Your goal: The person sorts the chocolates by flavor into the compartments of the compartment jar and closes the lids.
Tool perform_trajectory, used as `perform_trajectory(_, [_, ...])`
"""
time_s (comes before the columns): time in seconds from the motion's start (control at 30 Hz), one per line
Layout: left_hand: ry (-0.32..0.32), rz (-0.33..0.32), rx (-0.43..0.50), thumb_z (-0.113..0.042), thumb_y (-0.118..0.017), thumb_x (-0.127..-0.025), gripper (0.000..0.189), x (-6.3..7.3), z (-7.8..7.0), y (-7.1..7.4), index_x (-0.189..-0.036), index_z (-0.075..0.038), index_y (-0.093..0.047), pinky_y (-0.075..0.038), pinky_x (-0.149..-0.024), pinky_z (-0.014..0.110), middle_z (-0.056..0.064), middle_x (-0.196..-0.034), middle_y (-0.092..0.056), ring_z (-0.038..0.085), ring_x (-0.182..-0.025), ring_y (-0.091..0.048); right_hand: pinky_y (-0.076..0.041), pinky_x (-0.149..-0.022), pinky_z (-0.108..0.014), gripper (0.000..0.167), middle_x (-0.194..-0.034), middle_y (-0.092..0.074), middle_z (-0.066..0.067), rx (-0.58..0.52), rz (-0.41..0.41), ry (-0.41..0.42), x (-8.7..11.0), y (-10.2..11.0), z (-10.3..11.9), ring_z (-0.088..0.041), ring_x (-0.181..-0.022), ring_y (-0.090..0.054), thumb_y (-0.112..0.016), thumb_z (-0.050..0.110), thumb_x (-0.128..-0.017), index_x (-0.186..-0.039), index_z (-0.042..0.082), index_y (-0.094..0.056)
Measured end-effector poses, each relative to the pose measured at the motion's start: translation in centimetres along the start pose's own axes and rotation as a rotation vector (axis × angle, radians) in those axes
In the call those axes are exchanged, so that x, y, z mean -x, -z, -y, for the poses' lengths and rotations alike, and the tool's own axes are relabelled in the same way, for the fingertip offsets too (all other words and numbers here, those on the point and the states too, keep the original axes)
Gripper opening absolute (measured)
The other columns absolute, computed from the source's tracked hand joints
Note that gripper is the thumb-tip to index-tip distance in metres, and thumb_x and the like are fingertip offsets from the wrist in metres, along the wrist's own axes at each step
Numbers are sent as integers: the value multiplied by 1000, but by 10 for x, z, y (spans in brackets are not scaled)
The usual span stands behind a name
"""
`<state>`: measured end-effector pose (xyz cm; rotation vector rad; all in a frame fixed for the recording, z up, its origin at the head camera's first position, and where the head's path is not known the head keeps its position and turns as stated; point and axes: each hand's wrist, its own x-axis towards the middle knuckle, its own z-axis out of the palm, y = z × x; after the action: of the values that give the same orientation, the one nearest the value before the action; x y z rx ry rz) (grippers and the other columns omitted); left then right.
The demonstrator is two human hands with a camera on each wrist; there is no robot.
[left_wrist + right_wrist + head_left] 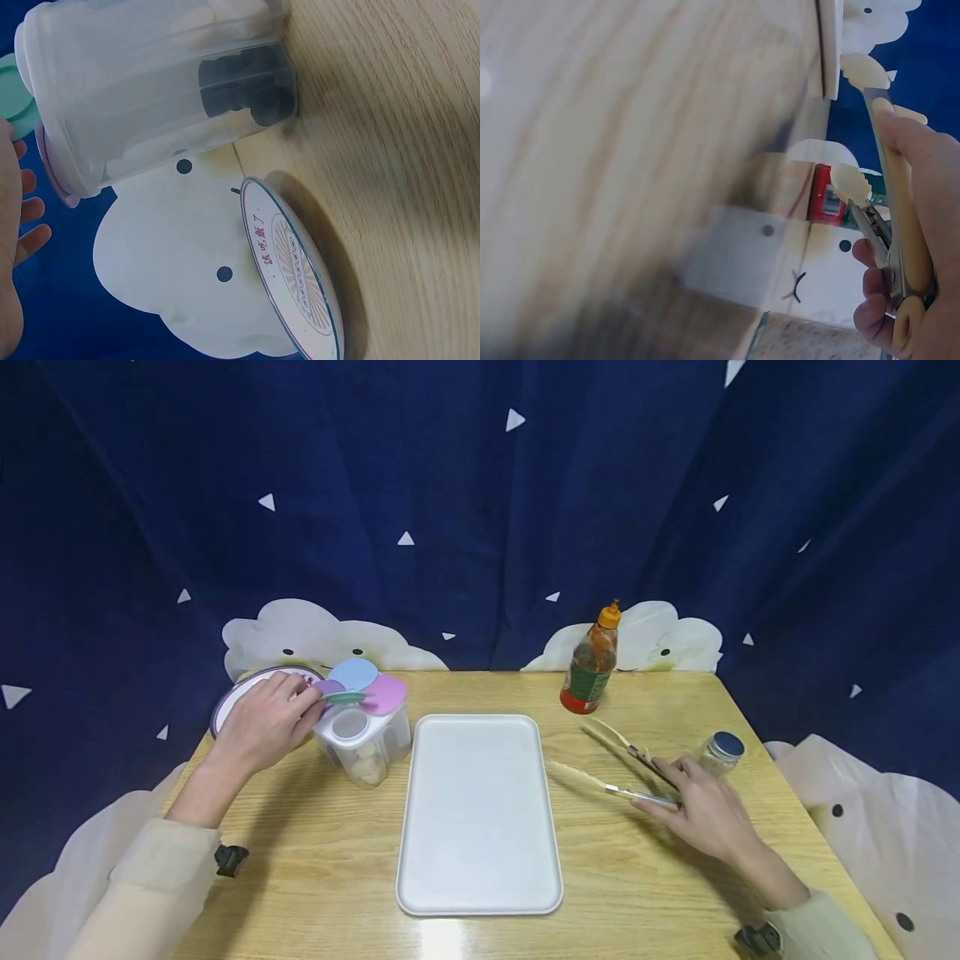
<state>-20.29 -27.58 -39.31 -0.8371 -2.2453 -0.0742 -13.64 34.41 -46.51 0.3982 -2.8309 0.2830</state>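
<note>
My left hand (264,720) pinches the raised green flap lid (347,697) of a clear storage container (392,737), above its round opening. Purple, blue and pink lids (386,694) top its other sections. In the left wrist view, dark pieces (251,82) and pale pieces (240,19) lie low inside separate compartments. My right hand (708,810) grips a pair of tongs (906,225) with cream tips, whose arms are spread apart with nothing between them. The tongs point left, over the table near the tray's right edge.
A white rectangular tray (480,818) lies mid-table. Behind the tongs stands a red sauce bottle (589,664) with an orange cap. A small jar (722,753) with a blue lid is beside my right hand. A patterned plate (292,270) sits at the back left, partly behind my left hand.
</note>
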Motion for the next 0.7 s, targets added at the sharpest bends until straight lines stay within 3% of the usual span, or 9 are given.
perform_trajectory(0.23, [-15,-22,7,-23,-58,-99,20,1,1,-2,-94,-5,-64,-52,-75,48,14,-85,-61,38,-86,-63,-42,-48,-38,83,-107,-65,-13,47,61,-40,10,-7,-6,-25,-74,-62,-79,65,-84,-141,8,-64])
perform_trajectory(0.53, [-14,-24,7,-26,-54,-103,25,0,1,-1,-94,-4,-63,-52,-74,48,15,-85,-61,38,-84,-63,-39,-48,-35,77,-99,-61,-6,49,116,-52,18,-9,-5,-16,-64,-53,-76,68,-85,-135,10,-65])
perform_trajectory(0.7, [-11,-24,-3,-24,-57,-99,21,-1,1,-1,-93,-5,-63,-52,-74,48,15,-85,-61,39,-85,-62,-38,-48,-34,76,-97,-60,-5,56,130,-39,19,-11,-6,-15,-61,-50,-77,67,-85,-135,11,-66])
